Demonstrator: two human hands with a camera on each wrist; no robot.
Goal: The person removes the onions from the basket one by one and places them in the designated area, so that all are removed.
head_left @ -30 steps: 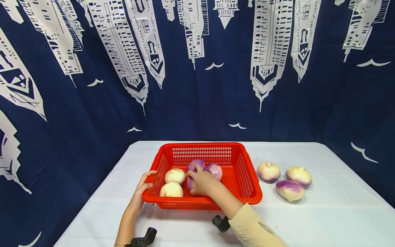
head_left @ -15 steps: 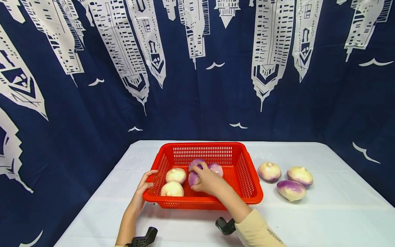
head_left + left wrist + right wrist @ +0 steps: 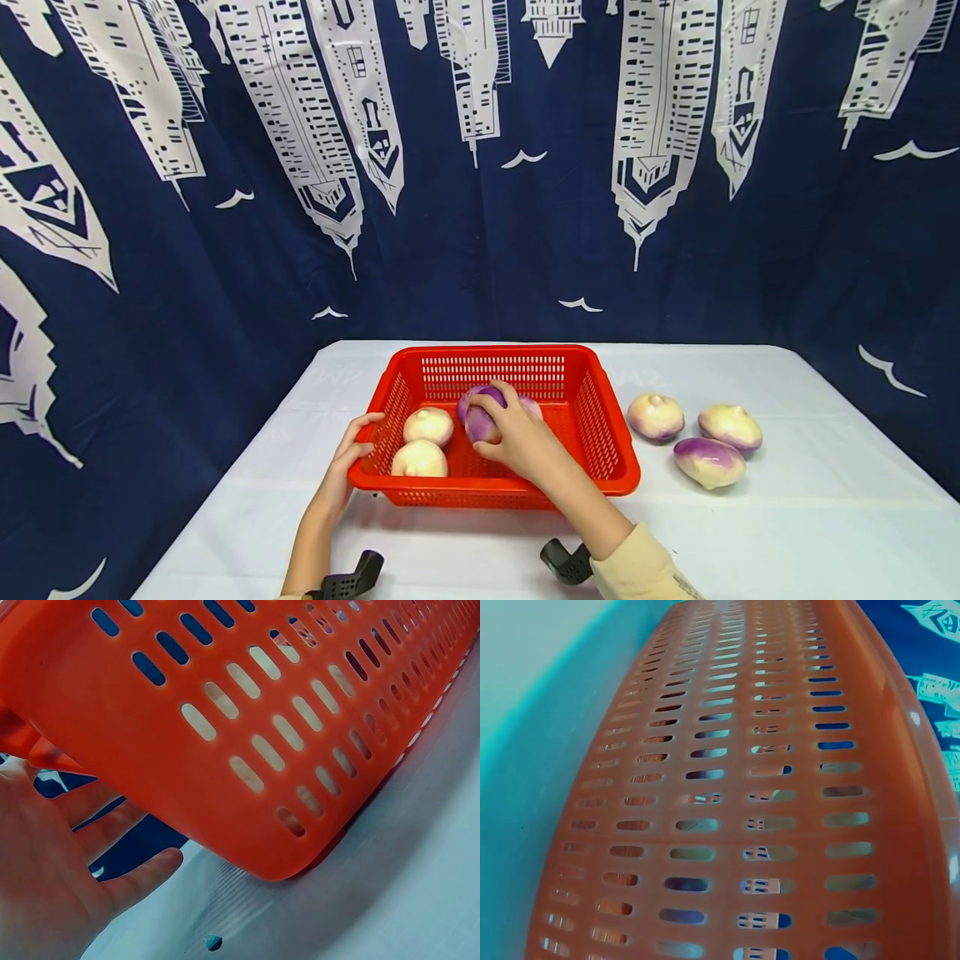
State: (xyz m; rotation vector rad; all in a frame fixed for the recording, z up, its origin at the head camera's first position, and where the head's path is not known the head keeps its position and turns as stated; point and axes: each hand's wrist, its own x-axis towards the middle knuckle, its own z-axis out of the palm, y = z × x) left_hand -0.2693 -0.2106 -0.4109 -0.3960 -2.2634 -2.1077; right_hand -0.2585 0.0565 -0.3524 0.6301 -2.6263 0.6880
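In the head view, my right hand [image 3: 517, 432] reaches into the red plastic basket [image 3: 495, 493], its fingers and thumb curled round a purple turnip [image 3: 480, 425]. Another purple turnip [image 3: 467, 400] sits just behind, and a third purple one [image 3: 532, 406] is mostly covered by the hand. Two pale turnips [image 3: 428, 426] lie at the basket's left. My left hand [image 3: 341, 471] rests on the left rim with fairly straight fingers; the left wrist view shows its fingers [image 3: 142, 877] beside the basket's outer wall. The right wrist view holds only the basket's slotted side [image 3: 735, 795], with the right hand not clearly visible.
Three purple-and-white turnips [image 3: 708, 463] lie on the white-covered table [image 3: 810, 533] right of the basket. A dark blue cloth [image 3: 480, 250] with white building prints hangs behind. Black wrist cameras [image 3: 566, 562] sit under the forearms.
My right hand has closed its fingers on the front purple turnip and shifted it slightly right and back, up in the view. The left hand and the basket stay in place.
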